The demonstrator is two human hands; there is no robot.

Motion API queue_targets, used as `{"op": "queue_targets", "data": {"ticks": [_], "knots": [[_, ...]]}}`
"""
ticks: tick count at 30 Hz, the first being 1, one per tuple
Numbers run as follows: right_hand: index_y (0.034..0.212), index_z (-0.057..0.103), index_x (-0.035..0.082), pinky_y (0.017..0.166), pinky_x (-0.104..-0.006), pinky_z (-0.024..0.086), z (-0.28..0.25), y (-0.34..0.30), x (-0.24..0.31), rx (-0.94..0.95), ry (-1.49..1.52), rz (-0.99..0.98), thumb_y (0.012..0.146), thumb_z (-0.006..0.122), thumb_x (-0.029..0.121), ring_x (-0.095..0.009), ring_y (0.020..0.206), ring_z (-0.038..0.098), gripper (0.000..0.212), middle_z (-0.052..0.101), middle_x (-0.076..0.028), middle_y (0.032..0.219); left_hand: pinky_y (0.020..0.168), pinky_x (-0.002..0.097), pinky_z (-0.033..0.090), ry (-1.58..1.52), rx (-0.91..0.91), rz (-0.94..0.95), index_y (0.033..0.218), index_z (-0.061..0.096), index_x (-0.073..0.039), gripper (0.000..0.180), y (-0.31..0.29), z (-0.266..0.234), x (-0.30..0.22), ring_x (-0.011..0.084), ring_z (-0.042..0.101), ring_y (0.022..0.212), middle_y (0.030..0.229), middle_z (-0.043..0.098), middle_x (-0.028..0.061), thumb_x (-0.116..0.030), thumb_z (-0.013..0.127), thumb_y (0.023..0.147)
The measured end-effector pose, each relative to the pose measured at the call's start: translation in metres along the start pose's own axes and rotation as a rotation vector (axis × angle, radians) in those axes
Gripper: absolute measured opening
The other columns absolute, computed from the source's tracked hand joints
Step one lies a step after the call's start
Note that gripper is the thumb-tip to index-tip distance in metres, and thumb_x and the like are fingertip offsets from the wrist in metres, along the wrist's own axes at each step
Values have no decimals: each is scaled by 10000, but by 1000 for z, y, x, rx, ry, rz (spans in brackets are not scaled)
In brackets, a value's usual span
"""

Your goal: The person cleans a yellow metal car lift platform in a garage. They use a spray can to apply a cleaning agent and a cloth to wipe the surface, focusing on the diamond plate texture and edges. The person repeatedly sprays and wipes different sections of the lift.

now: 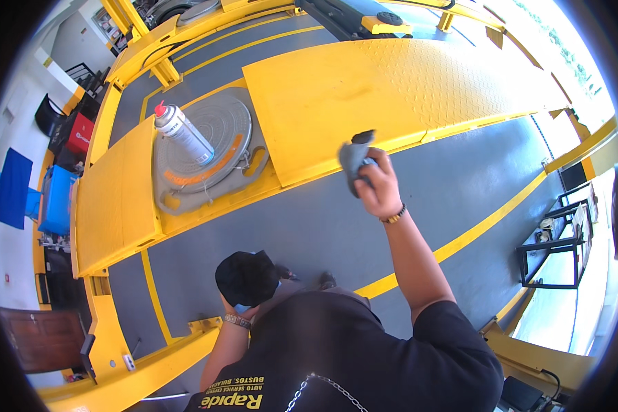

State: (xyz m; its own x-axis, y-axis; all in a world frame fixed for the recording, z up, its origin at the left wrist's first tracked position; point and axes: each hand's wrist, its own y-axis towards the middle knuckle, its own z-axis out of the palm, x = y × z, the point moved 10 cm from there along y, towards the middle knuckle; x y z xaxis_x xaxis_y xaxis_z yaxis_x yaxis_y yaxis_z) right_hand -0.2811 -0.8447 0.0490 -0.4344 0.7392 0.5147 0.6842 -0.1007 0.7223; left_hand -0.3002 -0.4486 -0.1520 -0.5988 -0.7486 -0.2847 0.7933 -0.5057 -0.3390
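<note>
My right hand (381, 187) is raised over the edge of the yellow platform (316, 103), its fingers closed around a crumpled grey rag (353, 159). Close to my body on the left, my left hand (239, 312) holds a black cloth-like bundle (246, 278) with a bit of blue at its lower edge. That bundle covers most of the left fingers, and its exact kind does not show. A white spray can (185, 137) with a red nozzle stands on the round grey turntable plate (230, 123), ahead and to the left.
Yellow lift rails border the grey floor (309, 226) with its yellow lines. At the right stands a black metal frame cart (553, 257). A blue bin (56, 199) and a red box (79, 134) are by the left wall. A dark blue cloth (12, 189) hangs there.
</note>
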Motion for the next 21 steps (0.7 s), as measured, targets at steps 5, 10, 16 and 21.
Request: {"op": "queue_targets", "data": {"ticks": [5, 10, 16, 21], "knots": [[1344, 599, 52, 1158, -535, 410, 111, -7, -48, 236, -462, 14, 875, 753, 305, -376, 1418, 489, 555, 534, -175, 1488, 1164, 526, 447, -135, -181, -24, 1407, 621, -134, 541, 19, -33, -2, 336, 597, 1333, 1423, 657, 103, -507, 461, 1048], [1421, 596, 59, 1236, -523, 323, 161, -7, -54, 234, -528, 129, 972, 662, 410, -317, 1465, 461, 573, 541, -129, 1523, 1169, 509, 439, 728, -138, 160, 1453, 574, -148, 548, 47, -42, -23, 323, 545, 1388, 1458, 620, 79, -502, 490, 1042], [1324, 661, 56, 1172, -527, 423, 217, 35, 21, 314, -443, -93, 945, 679, 422, -307, 1412, 530, 528, 570, -154, 1480, 1151, 500, 451, 2534, 233, 384, 1430, 584, -127, 516, 87, 66, -2, 318, 563, 1363, 1413, 638, 101, -466, 502, 1050], [1230, 686, 78, 1139, -513, 465, 157, 33, -45, 409, -439, -19, 796, 810, 416, -404, 1315, 569, 565, 584, -192, 1354, 1120, 505, 474, 1860, 166, 150, 1366, 625, -88, 497, 121, 55, -32, 351, 621, 1274, 1331, 683, 148, -458, 503, 1056]]}}
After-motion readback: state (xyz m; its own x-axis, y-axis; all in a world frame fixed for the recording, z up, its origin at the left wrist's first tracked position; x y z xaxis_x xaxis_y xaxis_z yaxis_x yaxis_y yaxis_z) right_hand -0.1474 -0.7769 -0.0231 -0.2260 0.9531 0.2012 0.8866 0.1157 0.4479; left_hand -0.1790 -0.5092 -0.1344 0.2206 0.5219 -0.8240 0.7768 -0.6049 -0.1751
